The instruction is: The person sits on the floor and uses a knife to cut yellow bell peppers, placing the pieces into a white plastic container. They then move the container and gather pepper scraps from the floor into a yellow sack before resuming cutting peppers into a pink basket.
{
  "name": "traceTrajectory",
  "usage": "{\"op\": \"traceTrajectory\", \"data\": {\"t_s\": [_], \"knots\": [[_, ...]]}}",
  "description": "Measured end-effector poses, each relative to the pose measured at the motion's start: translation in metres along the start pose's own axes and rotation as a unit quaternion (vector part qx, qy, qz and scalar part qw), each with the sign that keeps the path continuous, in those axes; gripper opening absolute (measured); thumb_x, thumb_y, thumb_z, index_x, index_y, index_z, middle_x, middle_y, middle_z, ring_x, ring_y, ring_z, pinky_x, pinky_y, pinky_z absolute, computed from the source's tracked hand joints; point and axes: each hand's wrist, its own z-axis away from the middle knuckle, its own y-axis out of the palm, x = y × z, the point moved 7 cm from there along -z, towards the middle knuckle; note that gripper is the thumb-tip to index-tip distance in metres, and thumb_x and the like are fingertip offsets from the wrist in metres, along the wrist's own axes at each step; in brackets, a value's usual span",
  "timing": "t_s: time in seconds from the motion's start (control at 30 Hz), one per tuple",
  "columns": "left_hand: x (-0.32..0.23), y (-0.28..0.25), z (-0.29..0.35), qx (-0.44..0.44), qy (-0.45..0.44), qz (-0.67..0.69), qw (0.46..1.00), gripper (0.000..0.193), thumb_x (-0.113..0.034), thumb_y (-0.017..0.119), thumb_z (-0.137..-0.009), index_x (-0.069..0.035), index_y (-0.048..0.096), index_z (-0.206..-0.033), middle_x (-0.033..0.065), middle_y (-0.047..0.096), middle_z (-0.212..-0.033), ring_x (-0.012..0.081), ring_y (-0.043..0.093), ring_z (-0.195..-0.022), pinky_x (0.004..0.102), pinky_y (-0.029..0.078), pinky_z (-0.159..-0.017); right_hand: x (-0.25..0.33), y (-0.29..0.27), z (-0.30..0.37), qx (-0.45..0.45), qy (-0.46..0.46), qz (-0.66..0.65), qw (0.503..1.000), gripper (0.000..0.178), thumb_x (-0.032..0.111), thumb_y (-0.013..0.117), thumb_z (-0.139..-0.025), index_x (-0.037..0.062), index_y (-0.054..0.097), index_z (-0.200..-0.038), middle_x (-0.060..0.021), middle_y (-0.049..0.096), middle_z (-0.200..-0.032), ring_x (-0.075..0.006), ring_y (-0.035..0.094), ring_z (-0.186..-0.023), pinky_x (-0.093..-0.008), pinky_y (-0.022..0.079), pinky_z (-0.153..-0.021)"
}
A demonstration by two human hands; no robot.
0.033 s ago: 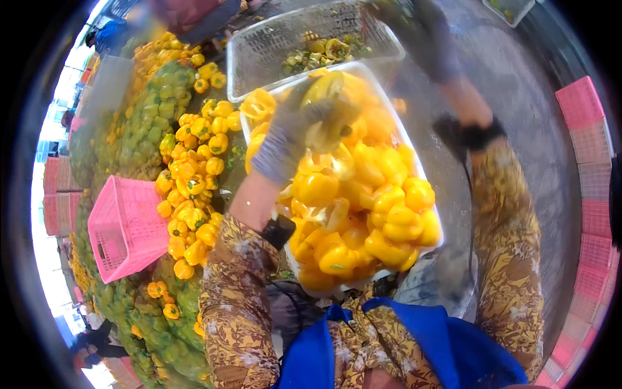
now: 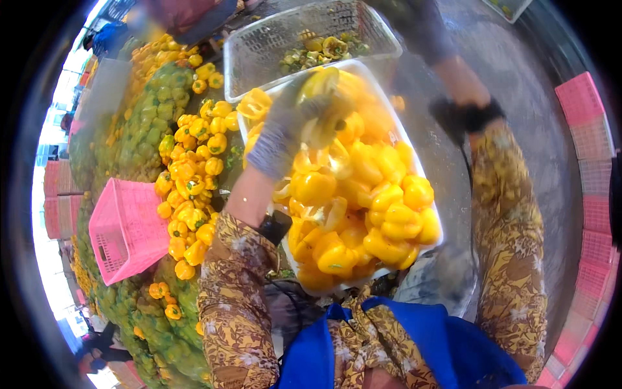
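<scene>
My left hand, in a light knitted glove, is closed round a yellow bell pepper above the far half of a white crate. Its fingers are blurred and partly merge with the pepper. Yellow bell peppers fill this crate, several of them cut open and hollow. At the top edge, beside the far white crate, my right hand is smeared by motion in a dark glove; its fingers do not show clearly, nor whether they hold anything.
The far white basket holds green-and-yellow cores and scraps. Loose whole yellow peppers lie on the left, by a tipped pink crate and green net sacks. Pink crates line the right side. Another person is at the top left.
My right hand has shifted slightly up, further out of the picture. My left hand has moved a touch to the left, still with the pepper.
</scene>
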Motion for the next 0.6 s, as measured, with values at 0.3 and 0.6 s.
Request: {"op": "traceTrajectory", "data": {"t_s": [0.3, 0.6], "knots": [[-0.015, 0.069, -0.036, 0.061, 0.296, -0.635, 0.711, 0.056, -0.01, 0.067, -0.076, -0.012, 0.047, -0.128, 0.0125, 0.056, -0.121, 0.0275, 0.056, -0.108, 0.0326, 0.046, -0.092, -0.06, -0.04, 0.1, 0.191, 0.298, -0.08, 0.932, 0.027, 0.022, 0.062, -0.084, 0.0056, 0.064, -0.106, 0.0005, 0.06, -0.073, -0.0065, 0.048, -0.061, -0.0228, 0.041, -0.055], [0.117, 0.096, -0.04, 0.36, 0.179, -0.743, 0.535, 0.054, -0.034, 0.051, -0.088, -0.011, 0.039, -0.136, 0.0108, 0.043, -0.137, 0.0258, 0.04, -0.126, 0.0418, 0.033, -0.101, -0.079, -0.086, 0.213, 0.276, 0.428, -0.078, 0.857, 0.022, 0.021, 0.063, -0.086, 0.0046, 0.067, -0.1, -0.0051, 0.068, -0.088, -0.0129, 0.061, -0.079, -0.0275, 0.05, -0.074]]}}
